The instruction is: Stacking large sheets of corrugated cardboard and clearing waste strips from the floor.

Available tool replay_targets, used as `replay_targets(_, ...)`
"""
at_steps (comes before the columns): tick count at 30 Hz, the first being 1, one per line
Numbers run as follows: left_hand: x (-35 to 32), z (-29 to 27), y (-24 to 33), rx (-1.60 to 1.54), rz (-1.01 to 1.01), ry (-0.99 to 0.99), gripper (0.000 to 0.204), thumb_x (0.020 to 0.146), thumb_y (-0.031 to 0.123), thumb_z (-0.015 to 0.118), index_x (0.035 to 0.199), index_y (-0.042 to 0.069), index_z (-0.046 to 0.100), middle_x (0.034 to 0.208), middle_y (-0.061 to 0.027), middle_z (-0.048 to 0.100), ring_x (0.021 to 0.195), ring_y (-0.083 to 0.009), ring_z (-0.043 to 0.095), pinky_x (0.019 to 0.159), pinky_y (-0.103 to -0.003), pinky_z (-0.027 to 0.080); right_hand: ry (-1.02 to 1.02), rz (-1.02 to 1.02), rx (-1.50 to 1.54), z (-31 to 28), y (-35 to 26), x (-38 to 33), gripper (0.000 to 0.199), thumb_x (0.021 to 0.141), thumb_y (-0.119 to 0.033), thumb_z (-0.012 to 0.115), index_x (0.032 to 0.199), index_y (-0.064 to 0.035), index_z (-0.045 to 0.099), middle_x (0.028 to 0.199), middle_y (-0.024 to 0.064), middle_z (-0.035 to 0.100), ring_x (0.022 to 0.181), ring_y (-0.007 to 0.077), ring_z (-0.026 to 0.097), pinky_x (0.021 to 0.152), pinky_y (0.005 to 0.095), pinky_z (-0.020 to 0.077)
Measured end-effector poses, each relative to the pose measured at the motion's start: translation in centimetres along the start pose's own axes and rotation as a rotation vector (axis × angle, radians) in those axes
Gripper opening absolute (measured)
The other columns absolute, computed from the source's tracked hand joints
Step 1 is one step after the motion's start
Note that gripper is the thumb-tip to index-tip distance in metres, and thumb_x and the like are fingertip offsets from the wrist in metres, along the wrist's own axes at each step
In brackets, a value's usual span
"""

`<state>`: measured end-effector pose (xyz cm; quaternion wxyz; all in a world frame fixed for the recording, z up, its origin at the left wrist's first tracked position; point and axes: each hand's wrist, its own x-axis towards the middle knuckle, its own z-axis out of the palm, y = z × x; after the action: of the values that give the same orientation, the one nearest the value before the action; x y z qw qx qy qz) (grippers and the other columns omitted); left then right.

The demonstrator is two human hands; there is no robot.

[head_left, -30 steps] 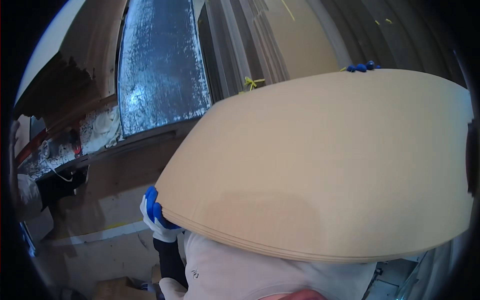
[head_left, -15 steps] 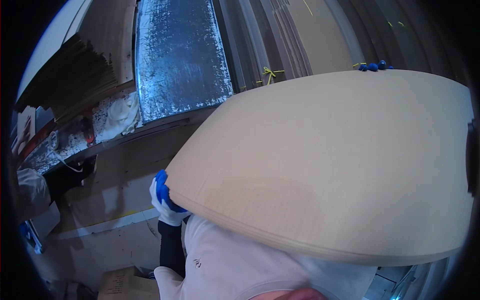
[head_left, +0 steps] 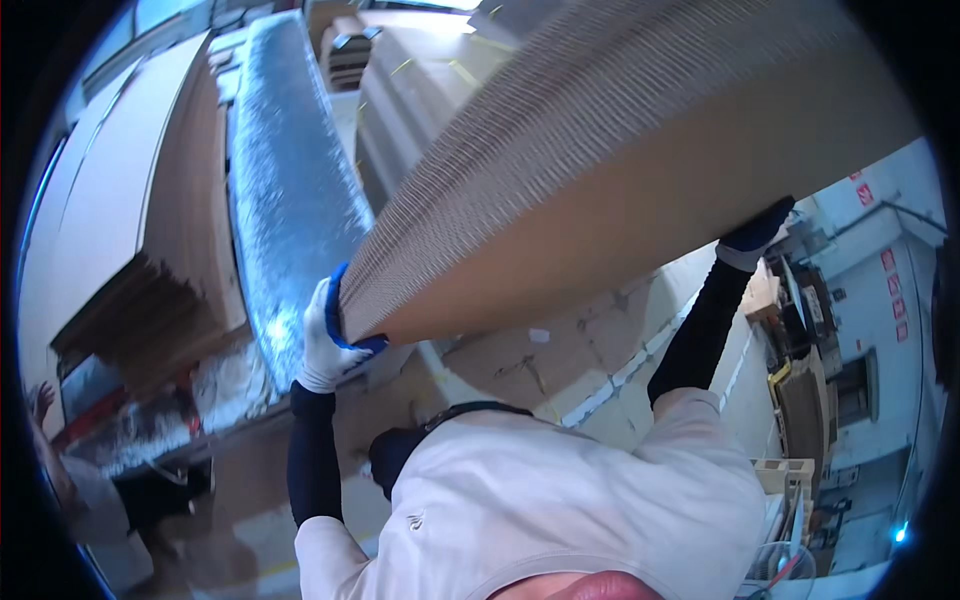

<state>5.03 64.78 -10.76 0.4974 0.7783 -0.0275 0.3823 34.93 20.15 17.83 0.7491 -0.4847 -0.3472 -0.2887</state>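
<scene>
A thick stack of brown corrugated cardboard sheets (head_left: 600,230) is raised in front of me, tilted so that its layered, ridged edge and flat underside show. My left hand (head_left: 328,335), in a white glove with a blue palm, is closed around the stack's near left corner, thumb below it. On the other side, my right hand (head_left: 757,235) in a similar glove grips the underside near the right edge, its fingers partly hidden in shadow. Both arms, in black sleeves, are raised and hold the stack between them.
A worn metal-topped table (head_left: 290,170) stands ahead on the left, beside a tall pile of cardboard (head_left: 180,220). Behind the held stack are strapped cardboard bundles (head_left: 415,95). Another person (head_left: 80,500) is at the far left. A wooden pallet (head_left: 788,468) and a fan (head_left: 785,570) stand at right.
The cardboard stack has been lifted and tipped up, its broad top face replaced by its edge and underside. My right arm has come into view; my left hand has risen slightly.
</scene>
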Motion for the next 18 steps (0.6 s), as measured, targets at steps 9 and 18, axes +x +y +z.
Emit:
replay_targets(9,13.9,8.5,-6.0,-0.619,-0.134,-0.407,0.109,0.060,0.037,0.088,0.146,-0.007,0.037,0.138,-0.0138,0.055,0.128,-0.0205,0.051,0.109,-0.035,0.038,0.064,0.082,-0.153,2.8,-15.6,-1.8,0.053,0.104,-0.043,0.043,0.143,-0.0067,0.043,0.140,0.0093,0.052,0.127,0.0224,0.051,0.108,0.0362,0.0391)
replay_targets(18,17.4,13.2,-6.0,-0.792,-0.087,-0.654,0.103,0.060,0.042,0.086,0.142,-0.005,0.044,0.134,-0.0125,0.058,0.127,-0.0205,0.051,0.108,-0.035,0.038,0.153,-0.022,-0.288,3.2,-22.4,-5.3,0.053,0.103,-0.039,0.048,0.144,-0.0060,0.042,0.140,0.0071,0.052,0.124,0.0203,0.052,0.107,0.0328,0.0395)
